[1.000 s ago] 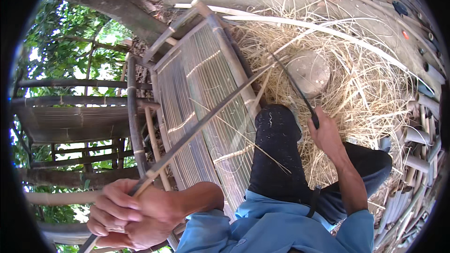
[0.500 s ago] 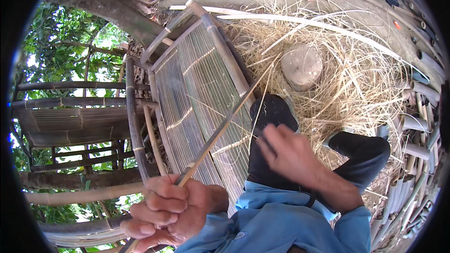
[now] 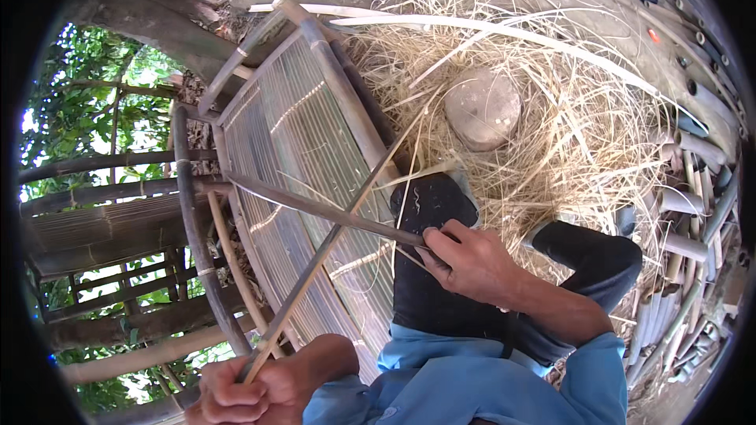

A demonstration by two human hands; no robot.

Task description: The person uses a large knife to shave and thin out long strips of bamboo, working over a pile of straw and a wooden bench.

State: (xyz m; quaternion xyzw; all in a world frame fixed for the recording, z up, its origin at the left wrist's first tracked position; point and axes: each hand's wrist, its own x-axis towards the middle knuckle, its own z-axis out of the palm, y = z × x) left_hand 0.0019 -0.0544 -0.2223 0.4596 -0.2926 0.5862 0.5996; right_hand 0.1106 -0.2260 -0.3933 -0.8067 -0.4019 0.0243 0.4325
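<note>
My left hand (image 3: 244,393) is closed in a fist around the lower end of a long split bamboo strip (image 3: 315,261). The strip slants up and away to the right, past the bench edge, towards the straw. A long, dark, tapering knife (image 3: 315,206) is in my right hand (image 3: 472,264), its fingers wrapped round the near end. The blade points left and crosses the strip at about mid-length; whether they touch is hard to tell. Thin pale slivers (image 3: 405,197) hang by the strip near my dark trouser leg (image 3: 433,267).
A slatted bamboo bench (image 3: 295,138) stands to the left, with a second bamboo seat (image 3: 102,224) beyond. Straw-like shavings (image 3: 583,142) surround a round wood block (image 3: 484,109). A long pale strip (image 3: 488,27) arches over the shavings. Cut bamboo poles (image 3: 681,248) lie at right.
My right hand, blurred before, now shows sharply, and the knife blade lies in plain view across the strip. My left hand has shifted down and slightly left with the strip. The view has shifted a little.
</note>
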